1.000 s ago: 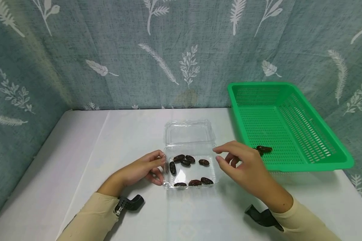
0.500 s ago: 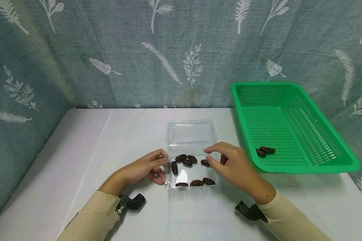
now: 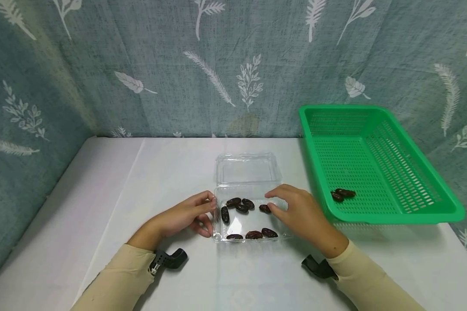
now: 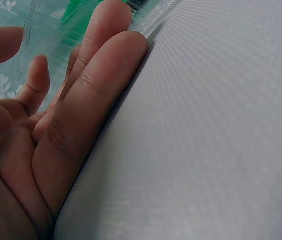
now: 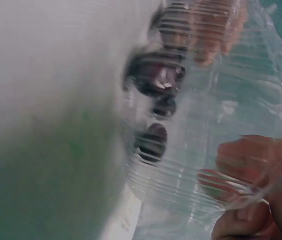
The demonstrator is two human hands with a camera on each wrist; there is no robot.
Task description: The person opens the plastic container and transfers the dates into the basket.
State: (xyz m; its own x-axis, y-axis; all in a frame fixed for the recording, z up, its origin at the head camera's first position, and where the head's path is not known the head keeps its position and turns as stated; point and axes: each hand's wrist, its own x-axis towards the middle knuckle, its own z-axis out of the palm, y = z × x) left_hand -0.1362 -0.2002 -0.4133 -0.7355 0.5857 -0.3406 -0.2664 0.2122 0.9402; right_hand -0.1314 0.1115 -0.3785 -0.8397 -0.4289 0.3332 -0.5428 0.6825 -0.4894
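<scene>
A clear plastic clamshell box [image 3: 249, 233] lies on the white table with its lid [image 3: 249, 168] folded back. Several dark dates [image 3: 233, 202] are inside, some grouped at the back left and some along the front wall. My left hand [image 3: 187, 216] rests against the box's left side, its fingers fairly straight in the left wrist view. Over the right part of the box, my right hand [image 3: 301, 211] has thumb and index finger apart, close to a lone date [image 3: 264, 208]. The right wrist view shows its fingers [image 5: 246, 157] partly through the clear plastic.
A green perforated basket [image 3: 408, 218] stands at the right, partly past the table's right edge. A few dates [image 3: 345, 193] lie in its near left corner. Behind the table hangs a leaf-patterned curtain [image 3: 159, 73].
My right hand has moved left from the box's right edge to over the lone date, uncovering more of the dates in the basket. My left hand has stayed at the box's side.
</scene>
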